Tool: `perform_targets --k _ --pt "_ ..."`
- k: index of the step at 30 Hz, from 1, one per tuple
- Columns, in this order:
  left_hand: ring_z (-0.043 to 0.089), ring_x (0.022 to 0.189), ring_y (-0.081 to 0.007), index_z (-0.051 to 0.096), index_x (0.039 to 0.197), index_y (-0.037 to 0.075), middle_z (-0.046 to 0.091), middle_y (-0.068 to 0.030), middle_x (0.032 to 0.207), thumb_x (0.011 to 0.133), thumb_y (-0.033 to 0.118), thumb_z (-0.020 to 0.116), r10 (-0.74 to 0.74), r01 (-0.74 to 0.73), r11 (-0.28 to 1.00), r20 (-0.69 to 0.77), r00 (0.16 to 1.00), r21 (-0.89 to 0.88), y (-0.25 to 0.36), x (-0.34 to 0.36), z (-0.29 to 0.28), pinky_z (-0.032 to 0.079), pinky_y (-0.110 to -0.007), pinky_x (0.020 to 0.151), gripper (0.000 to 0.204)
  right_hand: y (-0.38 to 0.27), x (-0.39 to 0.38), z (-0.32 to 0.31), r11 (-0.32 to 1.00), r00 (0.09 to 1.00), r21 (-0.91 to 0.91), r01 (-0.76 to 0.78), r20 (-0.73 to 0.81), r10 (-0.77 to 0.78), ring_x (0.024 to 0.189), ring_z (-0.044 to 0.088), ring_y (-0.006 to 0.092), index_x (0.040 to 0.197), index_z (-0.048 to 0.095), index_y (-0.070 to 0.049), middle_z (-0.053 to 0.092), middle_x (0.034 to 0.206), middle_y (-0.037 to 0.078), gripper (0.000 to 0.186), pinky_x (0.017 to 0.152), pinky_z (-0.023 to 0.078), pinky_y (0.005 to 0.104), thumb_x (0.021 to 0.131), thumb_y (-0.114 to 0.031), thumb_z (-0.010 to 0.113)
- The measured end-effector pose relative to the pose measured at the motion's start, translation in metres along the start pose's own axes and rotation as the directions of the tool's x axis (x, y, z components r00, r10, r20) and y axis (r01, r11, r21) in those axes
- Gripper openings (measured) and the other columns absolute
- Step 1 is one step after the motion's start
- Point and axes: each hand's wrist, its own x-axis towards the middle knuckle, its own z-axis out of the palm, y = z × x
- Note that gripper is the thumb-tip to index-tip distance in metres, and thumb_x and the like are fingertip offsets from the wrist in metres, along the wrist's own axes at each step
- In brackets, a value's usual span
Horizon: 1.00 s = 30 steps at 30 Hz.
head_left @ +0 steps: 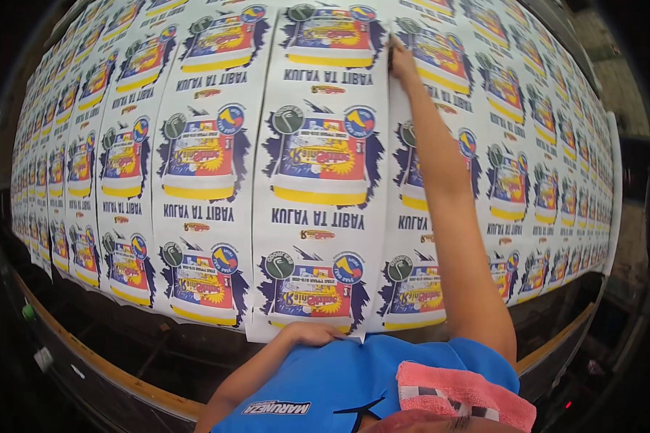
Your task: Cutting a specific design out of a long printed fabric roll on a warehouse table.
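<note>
A long printed paper strip (318, 231), repeating a colourful logo, lies over many similar strips. My right arm reaches far along its right edge; my right hand (402, 59) is closed near the top of that edge, and what its fingers hold is too small to make out. My left hand (314, 333) grips the strip's lower edge just in front of my body, with fingertips partly hidden at the paper.
Neighbouring printed sheets (195, 159) spread left and right across the broad work surface. A wooden rail (144, 386) runs along the near side, over a dark gap. My blue shirt and a pink towel (455, 386) fill the bottom.
</note>
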Motion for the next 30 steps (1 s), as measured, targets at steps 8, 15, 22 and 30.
perform_targets --k 8,15,22,30 --pt "0.045 0.137 -0.0317 0.049 0.144 0.005 0.048 -0.0160 0.149 0.097 0.022 0.045 0.010 -0.018 0.995 -0.081 0.997 -0.099 0.037 -0.024 0.006 0.031 -0.034 0.115 0.050 -0.039 -0.029 -0.001 0.939 0.984 0.332 0.093 0.115 -0.138 0.058 0.055 0.0076 0.141 0.054 -0.011 0.064 0.079 0.001 0.043 0.050 0.044 0.0226 0.098 -0.015 0.057" --pt "0.044 0.138 -0.0278 0.048 0.143 0.002 0.049 -0.0154 0.148 0.104 0.047 0.042 -0.025 -0.018 0.986 -0.256 0.966 -0.163 0.035 -0.026 0.025 0.031 -0.034 0.115 0.060 0.045 -0.259 -0.094 0.929 0.977 0.345 -0.133 0.204 0.064 0.055 0.049 0.0072 0.146 0.049 -0.013 0.051 0.074 -0.002 0.047 0.044 0.036 0.0199 0.099 -0.006 0.051" --pt "0.015 0.149 -0.0379 0.037 0.150 0.010 0.020 -0.0209 0.161 0.088 0.061 0.060 0.112 0.262 0.857 -0.656 0.746 0.444 0.048 -0.014 0.070 0.017 -0.055 0.118 0.084 0.125 -0.490 -0.267 0.901 0.975 0.391 -0.189 -0.033 0.219 0.053 0.048 0.0059 0.149 0.045 -0.015 0.056 0.076 -0.001 0.050 0.044 0.037 0.0205 0.100 -0.016 0.058" --pt "-0.004 0.151 -0.0440 0.015 0.158 0.013 0.004 -0.0237 0.164 0.063 0.077 0.072 0.382 0.645 0.527 -0.832 0.402 0.553 -0.008 0.049 0.105 -0.006 -0.068 0.113 0.128 0.227 -0.713 -0.386 0.832 0.785 0.545 0.107 -0.559 0.265 0.053 0.051 0.0075 0.148 0.039 -0.021 0.061 0.086 0.002 0.048 0.042 0.032 0.0189 0.102 -0.020 0.055"
